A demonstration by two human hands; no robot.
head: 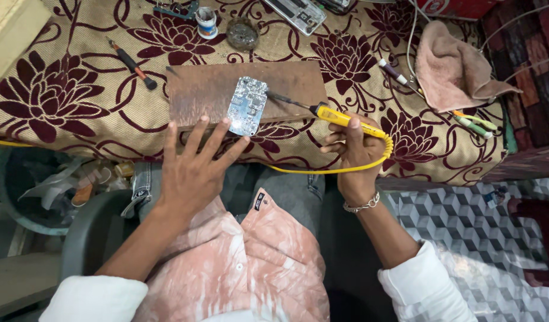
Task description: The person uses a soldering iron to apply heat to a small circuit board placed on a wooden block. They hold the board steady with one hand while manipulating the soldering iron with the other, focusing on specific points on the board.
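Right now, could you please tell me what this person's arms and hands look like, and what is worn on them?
Both hands are bare, with no gloves or rings visible. The left hand has a white sleeve pushed up past the forearm. The right hand wears a silver chain bracelet at the wrist, and its white sleeve is likewise rolled up.

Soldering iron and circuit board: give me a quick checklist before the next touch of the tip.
1. Right hand grips the yellow soldering iron: ok.
2. Iron tip at the edge of the circuit board: ok; exact contact cannot tell.
3. Left hand fingertips steady the board's near edge: ok.
4. Board lies flat on the wooden block: ok.
5. Yellow cord crosses the lap, close to trousers: not ok.
6. Tip hot: cannot tell.
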